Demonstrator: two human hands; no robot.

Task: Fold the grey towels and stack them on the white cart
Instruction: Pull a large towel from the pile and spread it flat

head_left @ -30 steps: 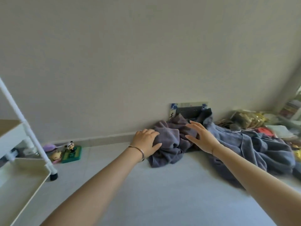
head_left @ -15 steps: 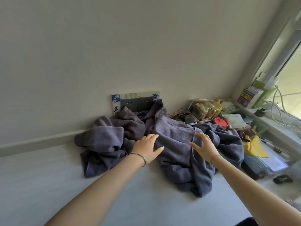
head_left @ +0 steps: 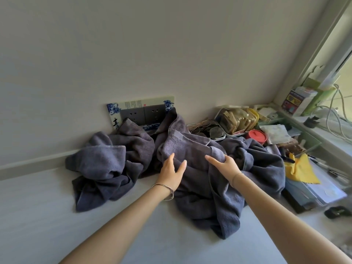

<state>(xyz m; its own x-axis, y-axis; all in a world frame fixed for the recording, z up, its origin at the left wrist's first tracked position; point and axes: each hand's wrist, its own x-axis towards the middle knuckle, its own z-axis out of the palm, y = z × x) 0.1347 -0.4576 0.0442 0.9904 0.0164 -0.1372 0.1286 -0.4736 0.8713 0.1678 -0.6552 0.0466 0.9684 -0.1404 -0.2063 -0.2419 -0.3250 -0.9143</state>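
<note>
Grey terry cloth lies in two crumpled heaps on the pale worktop [head_left: 47,216], pushed up against the wall below a socket plate [head_left: 142,113]. The left heap [head_left: 106,166] sits untouched, while both hands are on the right heap [head_left: 219,180], which spreads toward the clutter of containers and a yellow cloth [head_left: 301,168] by the window. The left hand [head_left: 172,173], a bangle at its wrist, lies with fingers straight and spread on the cloth, gripping nothing. The right hand [head_left: 225,165] rests just beside it with the forefinger stretched out; its other fingers seem to curl into a fold of the towel, though how firm that hold is cannot be told. The white cart is not in view. This looks like the very start of the job: picking one towel out of the pile, with nothing folded yet. The next move probably calls for finding a hemmed edge or two corners, lifting that towel free of its neighbours, and shaking it out flat on the bare worktop nearer the person. The heaps overlap, so a careless tug could drag a second towel along.
</note>
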